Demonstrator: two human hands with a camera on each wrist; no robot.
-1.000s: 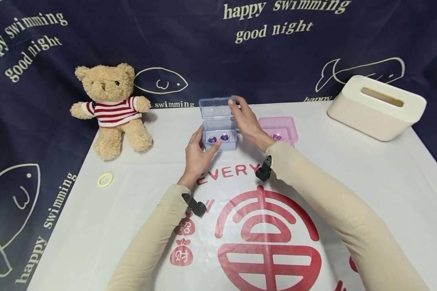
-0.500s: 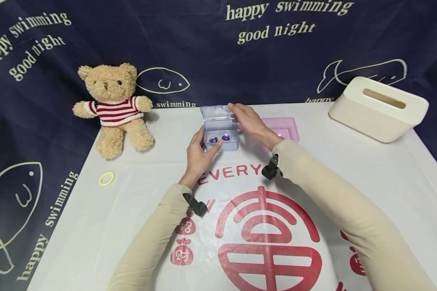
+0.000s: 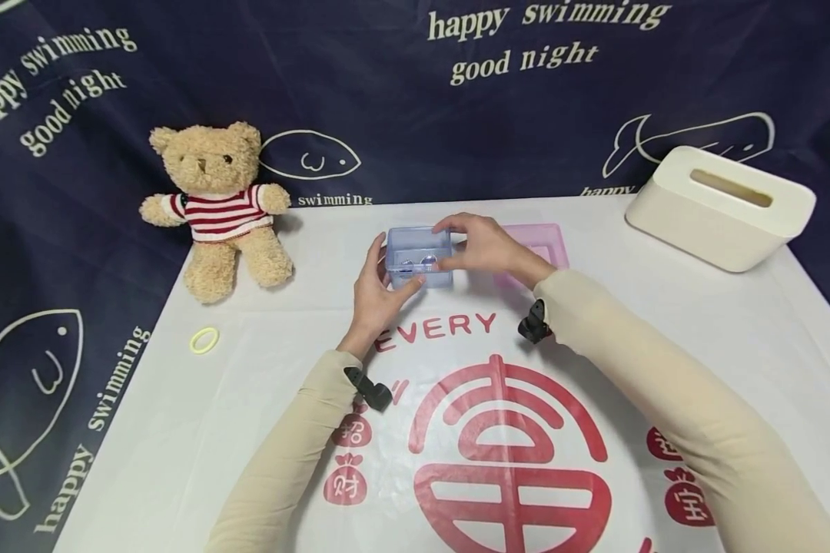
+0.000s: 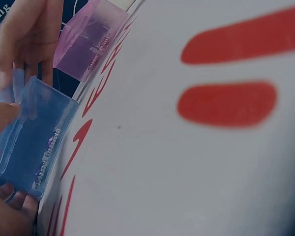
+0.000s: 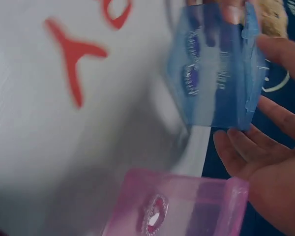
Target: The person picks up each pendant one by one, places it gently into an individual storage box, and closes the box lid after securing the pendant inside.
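A small see-through blue plastic box (image 3: 418, 250) stands on the table with its hinged lid lowered over it. Two purple gems with beaded rims (image 5: 191, 78) show through its wall. On the left side, my left hand (image 3: 376, 296) grips the box, its thumb at the front and fingers along the side. My right hand (image 3: 487, 246) holds the lid at its right end, thumb near the front edge and index finger near the back. Whether the lid is latched I cannot tell. Right beside it sits an open pink box (image 3: 555, 242), partly behind my right hand, with a pink gem (image 5: 155, 216) inside.
A teddy bear (image 3: 221, 211) in a striped sweater sits at the back left. A yellow ring (image 3: 204, 340) lies in front of it. An off-white tissue box (image 3: 712, 223) stands at the back right. A dark blue printed cloth (image 3: 401, 92) hangs behind the table.
My right hand has swung the blue box's lid from upright down over the box, coming forward and lower. My left hand has stayed on the box.
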